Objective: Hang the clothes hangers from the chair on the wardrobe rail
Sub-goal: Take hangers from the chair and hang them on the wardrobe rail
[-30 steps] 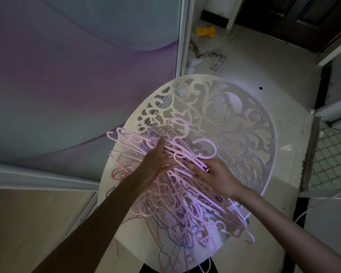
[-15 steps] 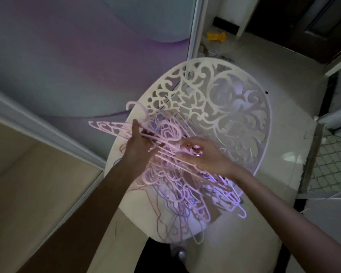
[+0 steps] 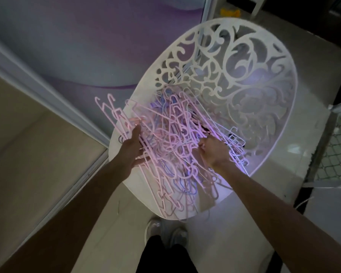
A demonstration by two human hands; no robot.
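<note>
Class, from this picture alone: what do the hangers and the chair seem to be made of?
Hangers: probably plastic, pink and blue, thin smooth moulded rods with a slight sheen. A few pale thin ones may be coated wire.
Chair: likely moulded white plastic, matte, with an even scrollwork cut-out back.

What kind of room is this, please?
Probably a bedroom or dressing area at home: a sliding wardrobe door with a purple wave pattern, a white ornate chair heaped with plastic clothes hangers, and a pale tiled floor.
</note>
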